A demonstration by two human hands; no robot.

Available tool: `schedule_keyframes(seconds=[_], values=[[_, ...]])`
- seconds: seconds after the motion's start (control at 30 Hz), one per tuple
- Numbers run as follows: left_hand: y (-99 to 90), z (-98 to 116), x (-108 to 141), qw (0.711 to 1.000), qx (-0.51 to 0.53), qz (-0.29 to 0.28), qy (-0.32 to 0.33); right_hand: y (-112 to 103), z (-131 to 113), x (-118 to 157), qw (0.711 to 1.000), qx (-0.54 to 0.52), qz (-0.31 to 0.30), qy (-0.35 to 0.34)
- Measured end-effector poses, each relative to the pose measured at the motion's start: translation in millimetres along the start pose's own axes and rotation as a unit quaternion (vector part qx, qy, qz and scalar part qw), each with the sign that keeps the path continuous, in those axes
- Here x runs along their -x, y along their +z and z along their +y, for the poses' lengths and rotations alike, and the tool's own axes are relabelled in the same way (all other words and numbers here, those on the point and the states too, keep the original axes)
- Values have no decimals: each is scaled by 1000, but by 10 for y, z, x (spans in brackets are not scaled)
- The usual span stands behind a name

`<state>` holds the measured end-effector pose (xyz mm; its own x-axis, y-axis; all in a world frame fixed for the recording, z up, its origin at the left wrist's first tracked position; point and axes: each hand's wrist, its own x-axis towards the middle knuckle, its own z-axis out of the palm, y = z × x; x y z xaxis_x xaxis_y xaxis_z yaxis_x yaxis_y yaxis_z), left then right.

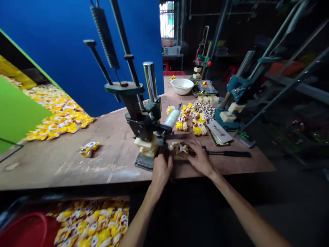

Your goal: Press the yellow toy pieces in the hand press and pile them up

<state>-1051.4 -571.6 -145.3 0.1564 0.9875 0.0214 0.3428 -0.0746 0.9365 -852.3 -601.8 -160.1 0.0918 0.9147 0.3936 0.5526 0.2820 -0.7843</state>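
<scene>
My left hand (162,166) is closed at the right side of the cream blocks (146,145) on the base of a green hand press (140,125). Its fingertips are partly hidden, and what they hold does not show. My right hand (200,158) has its thumb and fingers round a small yellow-and-white plastic toy part (179,148), low over the table just right of the press. Behind it lie several similar yellow-and-white parts (182,125). A hammer (228,154) with a black handle lies on the table beside my right hand.
A whitish bottle (172,117) leans behind the press. To the right are a phone (219,132), a heap of small white-and-brown pieces (206,110) and a second press (228,116). A white bowl (182,85) stands behind. One part (89,149) lies left; a bin of parts (95,223) sits below.
</scene>
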Motion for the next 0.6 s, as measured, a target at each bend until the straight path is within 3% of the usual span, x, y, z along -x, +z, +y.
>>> schedule_keyframes(seconds=[0.1,0.2,0.3,0.47,0.53,0.6], values=[[22,-54,-33,1000,-21,20,-5,52,81,-35,1000,17,-19,-4],[24,-24,-45,1000,-26,3,-3,-50,32,-112,995,35,-90,-23],[25,-8,-55,999,-32,1,-10,-422,105,-442,993,80,-90,-20],[65,-137,27,999,-19,28,-30,-1315,623,-1460,964,234,51,112],[114,-217,75,998,-29,52,-29,-1507,849,-1756,948,278,41,151],[183,-289,98,993,-41,111,-14,-1550,1031,-1904,936,305,6,173]])
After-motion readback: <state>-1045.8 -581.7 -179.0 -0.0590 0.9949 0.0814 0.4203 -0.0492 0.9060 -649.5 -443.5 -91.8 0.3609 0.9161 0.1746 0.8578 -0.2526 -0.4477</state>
